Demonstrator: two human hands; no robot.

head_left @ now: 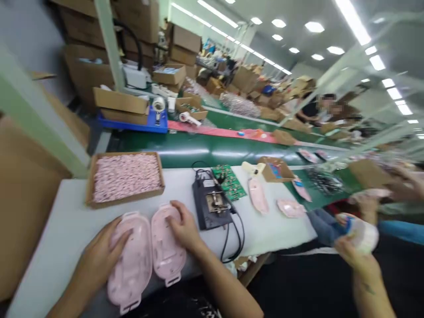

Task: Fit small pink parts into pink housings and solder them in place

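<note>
Side by side over the near edge of the white table are two pink plastic shells, their hollow insides facing up. My left hand [99, 254] grips the left pink shell [134, 265] by its outer side, thumb over the rim. My right hand [185, 227] holds the right pink shell [167, 258] near its upper end, thumb reaching inside. The two shells lie very close at their long edges. Just right of my right hand stands a black device [202, 198] with a metal fixture on top and black cables. Green circuit boards [232, 183] lie behind it.
A cardboard box [126, 199] of small pink parts stands at the table's back left. More pink shells [258, 196] and a small carton [281, 176] lie to the right. Beyond runs a green conveyor [172, 148]. At right, a co-worker's hand [351, 256] holds a white object.
</note>
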